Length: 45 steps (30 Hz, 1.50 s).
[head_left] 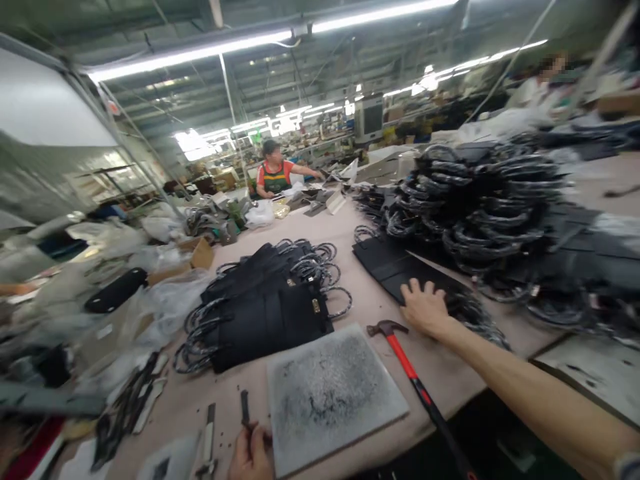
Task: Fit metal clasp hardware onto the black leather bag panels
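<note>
My left hand, at the bottom edge, pinches the lower end of a short, dark, narrow piece; I cannot make out its kind. Beside it lies a speckled grey slab. Out to the right, my right hand rests with spread fingers on a flat black handbag. Just below that hand is a claw hammer with a red and black handle, its head near the slab's upper right corner. Black handbags with wrapped handles lie overlapped behind the slab.
A tall heap of black handbags fills the right of the table. Plastic bags, an open carton and loose tools lie on the left. A co-worker is across the table.
</note>
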{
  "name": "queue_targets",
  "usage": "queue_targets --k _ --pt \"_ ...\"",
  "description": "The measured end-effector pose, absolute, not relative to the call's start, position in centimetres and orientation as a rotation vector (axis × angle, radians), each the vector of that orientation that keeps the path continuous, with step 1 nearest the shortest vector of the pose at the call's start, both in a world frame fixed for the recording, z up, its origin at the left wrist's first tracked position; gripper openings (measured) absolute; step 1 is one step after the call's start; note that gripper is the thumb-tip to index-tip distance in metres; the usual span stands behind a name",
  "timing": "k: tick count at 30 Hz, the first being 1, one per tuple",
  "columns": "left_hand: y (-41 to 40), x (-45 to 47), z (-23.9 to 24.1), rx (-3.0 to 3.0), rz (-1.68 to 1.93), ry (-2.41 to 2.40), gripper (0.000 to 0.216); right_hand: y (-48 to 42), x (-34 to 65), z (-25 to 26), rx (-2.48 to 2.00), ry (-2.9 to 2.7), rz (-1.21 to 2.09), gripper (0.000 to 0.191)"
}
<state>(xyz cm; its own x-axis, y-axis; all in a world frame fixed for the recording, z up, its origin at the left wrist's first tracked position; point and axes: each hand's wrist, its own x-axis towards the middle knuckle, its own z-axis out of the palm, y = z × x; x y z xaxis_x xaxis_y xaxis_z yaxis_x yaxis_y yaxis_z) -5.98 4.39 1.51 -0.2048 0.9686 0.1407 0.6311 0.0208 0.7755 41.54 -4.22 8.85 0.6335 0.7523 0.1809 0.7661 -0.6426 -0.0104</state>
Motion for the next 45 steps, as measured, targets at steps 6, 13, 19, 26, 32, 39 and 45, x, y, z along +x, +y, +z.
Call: queue_targets --k 6,13,19,26,32,39,45 --pt "4.8 -6.8 0.0 1.719 1.118 1.686 0.033 -2.2 47.7 5.1 -2.926 -1.051 -0.167 0.041" --pt "4.5 -6.8 -1.2 1.77 1.18 1.658 0.034 1.4 41.2 8.6 -2.49 -1.243 0.091 0.029" --pt "4.4 -7.0 -2.2 1.891 1.228 1.626 0.036 9.7 34.2 7.2 -2.301 -0.769 0.617 0.024" --pt "4.1 -6.5 -2.0 1.988 1.318 1.569 0.036 11.5 31.6 9.9 -1.988 -0.641 0.765 0.024" --pt "4.3 -6.5 -1.9 1.985 1.351 1.527 0.033 15.0 29.6 19.4 -1.696 -0.695 0.463 0.017" --pt "4.1 -6.5 -2.2 1.933 1.352 1.499 0.032 9.5 26.2 21.3 -1.402 -0.212 0.241 0.02" --pt "4.1 -6.4 -1.9 1.883 1.322 1.501 0.03 -1.7 16.4 12.1 -1.478 -0.052 0.658 0.028"
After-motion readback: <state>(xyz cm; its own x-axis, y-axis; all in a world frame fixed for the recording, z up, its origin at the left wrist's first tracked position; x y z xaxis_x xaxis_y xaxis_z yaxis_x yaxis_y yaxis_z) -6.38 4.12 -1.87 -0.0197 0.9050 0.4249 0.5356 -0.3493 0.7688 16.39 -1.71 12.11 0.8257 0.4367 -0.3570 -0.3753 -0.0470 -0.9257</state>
